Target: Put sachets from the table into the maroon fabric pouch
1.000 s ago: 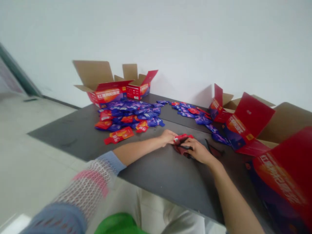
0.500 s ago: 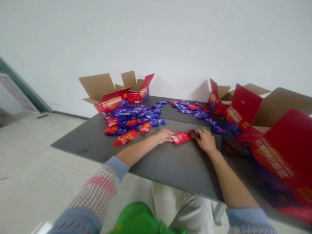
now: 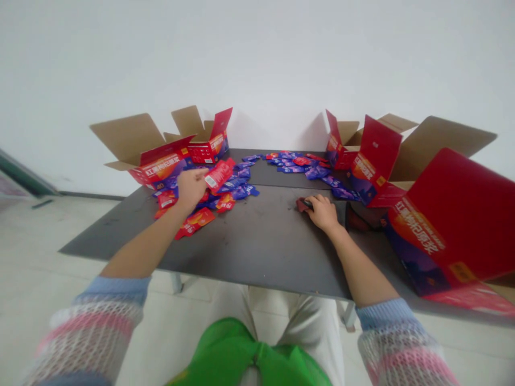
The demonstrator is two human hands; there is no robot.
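Observation:
My left hand is closed on the end of a red pouch with a white barcode label. It holds this pouch above a heap of purple and red pouches on the left of the table. An orange-red pouch lies at the near edge of that heap, below my left wrist. On the table's middle right, my right hand is wrapped round a small dark object with a reddish-brown end. Its kind is unclear, as my fingers cover much of it.
Two open red cartons stand behind the heap at left. More open cartons line the right side. A loose row of pouches lies along the back. Something dark and mesh-like rests beside my right wrist. The dark table ends before my knees.
My left hand has lifted the red pouch from the table in front of my right hand and carried it left over the heap. My right hand still grips the dark object. The view has shifted.

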